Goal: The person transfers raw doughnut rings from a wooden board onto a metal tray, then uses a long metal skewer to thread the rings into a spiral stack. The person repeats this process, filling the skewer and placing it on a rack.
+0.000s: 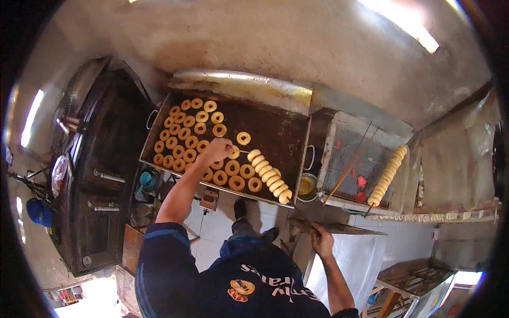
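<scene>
Fingers, left hand (219, 149): closed around the near end of a thin stick (245, 152), over the big fry pan (275, 132) of dark oil.
Fingers, right hand (321, 241): curled over the edge of a white-covered surface (350, 254) low at the right, gripping it as a brace; no tool in them.
Threaded rings (269, 177): a row of pale dough rings strung on the stick, running from just beside the left hand toward the pan's near right rim, lying on or just over the oil; which of the two I cannot tell.
Loose rings (185, 135): many browner ones floating in rows across the pan's left half, one (243, 138) apart near the middle.
Slip risk: the stick is held at one end only, so the loaded far end could dip or roll and shed rings in a clump, which would likely splash hot oil.
Burn risk: the left hand is low over the pan and the forearm crosses its near rim; a splash or a sag of the wrist could scald it.
Crowding risk: rings dropped close together may stick to one another or to the floating ones.
Wire rack tray (339, 159): right of the pan, with another strung row (389, 175) and loose sticks (347, 169).
Small pot (306, 186): between pan and tray, yellowish liquid inside; a swinging stick end could knock it.
</scene>
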Demonstrator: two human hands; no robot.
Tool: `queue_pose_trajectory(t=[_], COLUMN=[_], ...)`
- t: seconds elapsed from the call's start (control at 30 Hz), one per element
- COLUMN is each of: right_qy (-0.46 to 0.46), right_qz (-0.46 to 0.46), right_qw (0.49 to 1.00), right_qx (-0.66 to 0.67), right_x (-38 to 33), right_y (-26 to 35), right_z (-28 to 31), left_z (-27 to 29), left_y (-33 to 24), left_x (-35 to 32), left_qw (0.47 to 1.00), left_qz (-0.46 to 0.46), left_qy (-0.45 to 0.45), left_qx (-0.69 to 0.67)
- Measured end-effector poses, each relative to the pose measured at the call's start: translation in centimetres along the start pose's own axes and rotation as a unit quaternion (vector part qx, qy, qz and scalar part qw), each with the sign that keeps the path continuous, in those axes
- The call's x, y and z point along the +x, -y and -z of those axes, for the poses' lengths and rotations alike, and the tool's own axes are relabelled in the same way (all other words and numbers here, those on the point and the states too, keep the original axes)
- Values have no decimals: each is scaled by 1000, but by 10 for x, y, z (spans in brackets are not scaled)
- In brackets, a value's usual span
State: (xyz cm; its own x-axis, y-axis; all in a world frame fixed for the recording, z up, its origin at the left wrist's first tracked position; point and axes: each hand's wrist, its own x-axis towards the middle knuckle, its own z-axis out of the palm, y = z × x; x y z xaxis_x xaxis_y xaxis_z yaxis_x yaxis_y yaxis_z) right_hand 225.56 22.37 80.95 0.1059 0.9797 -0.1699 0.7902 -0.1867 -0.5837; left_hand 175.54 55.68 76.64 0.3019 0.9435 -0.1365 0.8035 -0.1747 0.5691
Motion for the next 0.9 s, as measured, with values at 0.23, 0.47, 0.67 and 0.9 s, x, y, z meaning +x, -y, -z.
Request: queue_pose_trajectory(t=[0.23, 0.47, 0.67, 0.9], right_qy=[-9, 6, -3, 11], right_qz=[25, 13, 36, 89], right_qw=[999, 1000, 990, 993], right_qx=[-41, -14, 140, -77], right_x=[33, 64, 74, 64], right_y=[16, 22, -20, 18], right_z=[-25, -33, -52, -4], left_z=[20, 51, 102, 56], left_y=[-4, 39, 54, 22], left_x=[2, 58, 3, -55], left_qw=[999, 987, 999, 997], left_qz=[-5, 111, 10, -65], left_qy=[15, 19, -43, -32], left_qx=[40, 118, -2, 34])
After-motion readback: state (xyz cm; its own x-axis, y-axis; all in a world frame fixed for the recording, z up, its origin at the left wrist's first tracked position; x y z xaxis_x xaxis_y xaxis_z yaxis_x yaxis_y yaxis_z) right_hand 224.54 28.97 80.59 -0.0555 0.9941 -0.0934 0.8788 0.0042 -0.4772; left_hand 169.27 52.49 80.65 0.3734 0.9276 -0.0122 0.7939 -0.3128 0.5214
